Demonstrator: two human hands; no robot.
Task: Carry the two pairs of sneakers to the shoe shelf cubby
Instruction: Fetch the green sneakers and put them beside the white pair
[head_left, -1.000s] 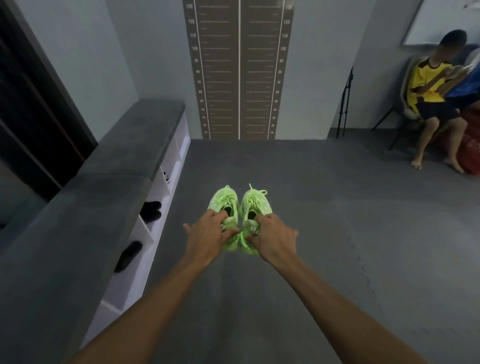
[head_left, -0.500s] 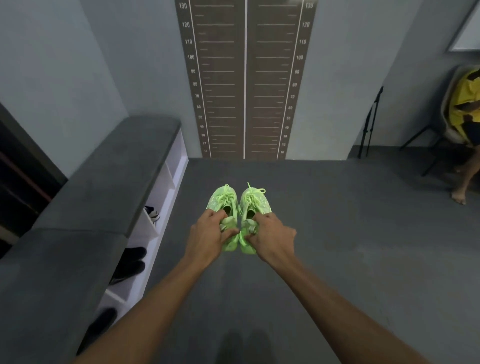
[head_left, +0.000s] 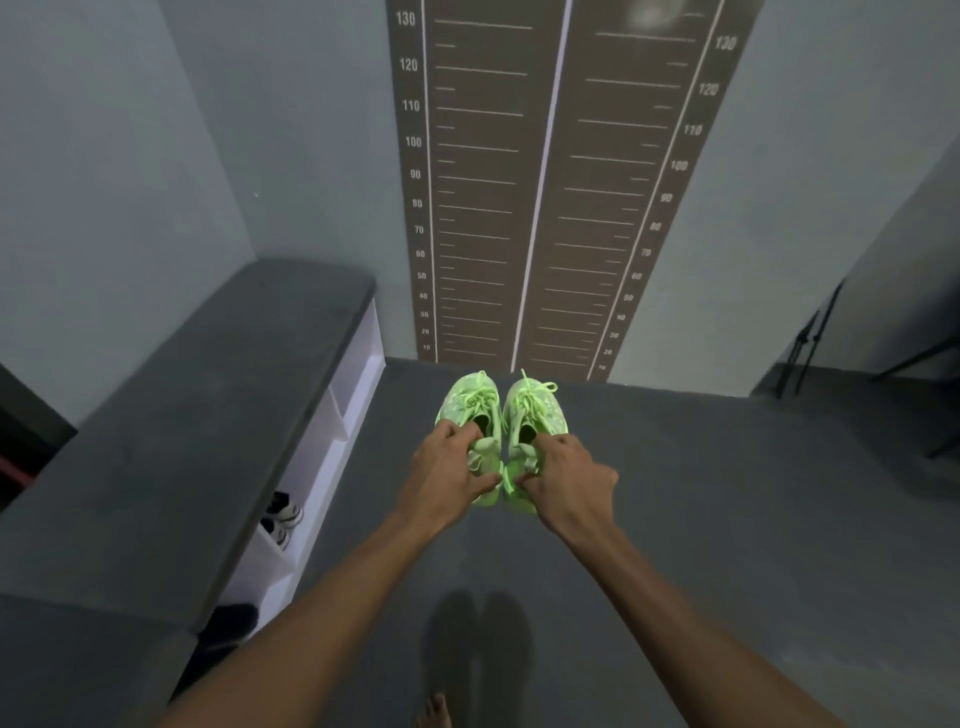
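Carrying step: left hand (head_left: 445, 475) pinching the collar of the left neon-green sneaker (head_left: 474, 415), right hand (head_left: 563, 480) pinching the right neon-green sneaker (head_left: 530, 415); both closed, shoes hanging side by side over grey floor (head_left: 727, 519), off the bench's (head_left: 182, 415) front edge. Next, likely turning left, lowering toward a white cubby (head_left: 332, 415). Second pair not showing; cubby interiors mostly hidden.

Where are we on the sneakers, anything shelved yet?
Possibly: dark shoes sit in the shelf, but whether they are the other pair is unclear. In hand: left hand and right hand each carry one green sneaker. Left: putting the green pair in a cubby.
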